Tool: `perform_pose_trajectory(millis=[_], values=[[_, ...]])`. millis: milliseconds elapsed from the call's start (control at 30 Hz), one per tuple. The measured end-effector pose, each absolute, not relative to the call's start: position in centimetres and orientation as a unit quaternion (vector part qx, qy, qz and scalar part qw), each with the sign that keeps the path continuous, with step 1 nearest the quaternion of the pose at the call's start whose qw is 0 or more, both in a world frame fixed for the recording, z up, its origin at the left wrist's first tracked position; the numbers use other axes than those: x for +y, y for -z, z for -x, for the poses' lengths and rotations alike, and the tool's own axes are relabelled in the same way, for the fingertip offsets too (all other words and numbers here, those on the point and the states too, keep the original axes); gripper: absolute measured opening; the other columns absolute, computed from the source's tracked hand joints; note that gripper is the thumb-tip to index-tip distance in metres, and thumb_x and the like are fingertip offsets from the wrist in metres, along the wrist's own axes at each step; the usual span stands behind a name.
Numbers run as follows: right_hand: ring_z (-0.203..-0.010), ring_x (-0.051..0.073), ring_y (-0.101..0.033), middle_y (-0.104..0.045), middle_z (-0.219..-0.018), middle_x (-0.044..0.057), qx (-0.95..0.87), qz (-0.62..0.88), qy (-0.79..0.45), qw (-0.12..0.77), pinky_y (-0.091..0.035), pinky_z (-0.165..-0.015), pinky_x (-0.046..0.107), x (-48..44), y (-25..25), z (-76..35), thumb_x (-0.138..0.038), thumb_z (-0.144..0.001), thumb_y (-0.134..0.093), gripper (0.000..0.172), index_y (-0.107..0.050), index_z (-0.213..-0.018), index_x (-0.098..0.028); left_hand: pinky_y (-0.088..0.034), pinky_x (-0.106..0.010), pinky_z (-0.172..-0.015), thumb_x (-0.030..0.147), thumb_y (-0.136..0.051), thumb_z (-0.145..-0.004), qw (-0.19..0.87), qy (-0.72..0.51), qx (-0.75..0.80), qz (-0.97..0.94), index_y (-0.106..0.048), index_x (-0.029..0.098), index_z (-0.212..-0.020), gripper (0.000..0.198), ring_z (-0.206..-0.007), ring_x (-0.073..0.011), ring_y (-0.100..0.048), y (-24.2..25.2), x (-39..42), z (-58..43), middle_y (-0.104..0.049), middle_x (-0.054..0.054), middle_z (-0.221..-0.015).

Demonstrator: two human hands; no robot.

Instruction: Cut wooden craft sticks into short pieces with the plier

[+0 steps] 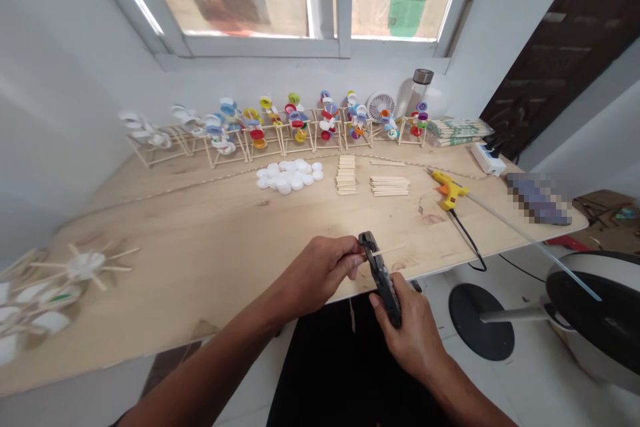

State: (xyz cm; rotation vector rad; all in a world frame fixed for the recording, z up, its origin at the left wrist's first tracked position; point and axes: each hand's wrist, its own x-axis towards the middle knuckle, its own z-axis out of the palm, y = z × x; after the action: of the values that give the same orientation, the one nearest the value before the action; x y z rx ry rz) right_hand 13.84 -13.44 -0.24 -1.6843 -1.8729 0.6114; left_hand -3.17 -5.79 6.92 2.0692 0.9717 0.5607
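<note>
Near the table's front edge, my right hand [411, 323] is wrapped round the handles of a dark cutting tool [381, 273], which looks like a multi-tool or pliers. My left hand [327, 267] pinches a thin wooden stick [393, 251] that passes through the tool's jaws and sticks out to the right. Beyond my hands lie a stack of cut sticks [390, 186] and a second column of short sticks [346, 175]. To their left is a pile of white bottle caps [290, 175].
Small stick-and-cap wheels on frames [257, 127] line the back. A yellow glue gun [450, 188] with a cord lies right, near a power strip [489, 159] and bagged sticks [457, 131]. Spoked wheel parts [86, 265] sit left. A bottle [420, 88] and fan [381, 107] stand behind.
</note>
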Motion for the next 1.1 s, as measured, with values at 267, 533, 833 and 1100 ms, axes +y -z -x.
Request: perform_pose_trajectory(millis=[267, 533, 833, 1100], values=[[-0.054, 0.017, -0.058, -0.061, -0.06, 0.001, -0.682, 0.624, -0.251, 0.288, -0.037, -0.052, 0.024, -13.3, 0.7, -13.6, -0.031, -0.084, -0.045, 0.013, -0.044, -0.076, -0.021, -0.034, -0.019, -0.055, 0.018, -0.041, -0.081, 0.385, -0.207, 0.384, -0.813, -0.049, 0.017, -0.061, 0.022, -0.054, -0.0083, -0.046, -6.7, -5.3, 3.1, -0.052, 0.004, -0.058], [-0.05, 0.016, -0.055, -0.057, -0.056, 0.0, -0.685, 0.632, -0.229, 0.28, -0.034, -0.049, 0.023, -12.8, 1.2, -13.7, -0.035, -0.084, -0.043, 0.018, -0.044, -0.073, -0.021, -0.034, -0.018, -0.055, 0.016, -0.042, -0.081, 0.387, -0.219, 0.382, -0.81, -0.051, 0.016, -0.061, 0.022, -0.054, -0.008, -0.047, -6.1, -4.6, 3.0, -0.052, 0.005, -0.058], [-0.053, 0.017, -0.056, -0.057, -0.058, 0.0, -0.672, 0.646, -0.243, 0.267, -0.035, -0.051, 0.024, -12.7, 0.7, -13.4, -0.034, -0.084, -0.043, 0.016, -0.045, -0.077, -0.021, -0.038, -0.019, -0.057, 0.02, -0.038, -0.086, 0.439, -0.244, 0.387, -0.774, -0.057, 0.016, -0.074, 0.022, -0.052, -0.0074, -0.049, -4.9, -4.9, 3.3, -0.056, 0.003, -0.062], [-0.056, 0.017, -0.057, -0.059, -0.061, 0.0, -0.668, 0.642, -0.27, 0.263, -0.037, -0.053, 0.024, -13.2, 0.8, -13.2, -0.034, -0.084, -0.044, 0.015, -0.045, -0.079, -0.021, -0.041, -0.02, -0.058, 0.023, -0.04, -0.086, 0.561, -0.258, 0.347, -0.705, -0.057, 0.013, -0.081, 0.02, -0.056, -0.0071, -0.052, -4.3, -5.1, 3.9, -0.062, -0.001, -0.075]])
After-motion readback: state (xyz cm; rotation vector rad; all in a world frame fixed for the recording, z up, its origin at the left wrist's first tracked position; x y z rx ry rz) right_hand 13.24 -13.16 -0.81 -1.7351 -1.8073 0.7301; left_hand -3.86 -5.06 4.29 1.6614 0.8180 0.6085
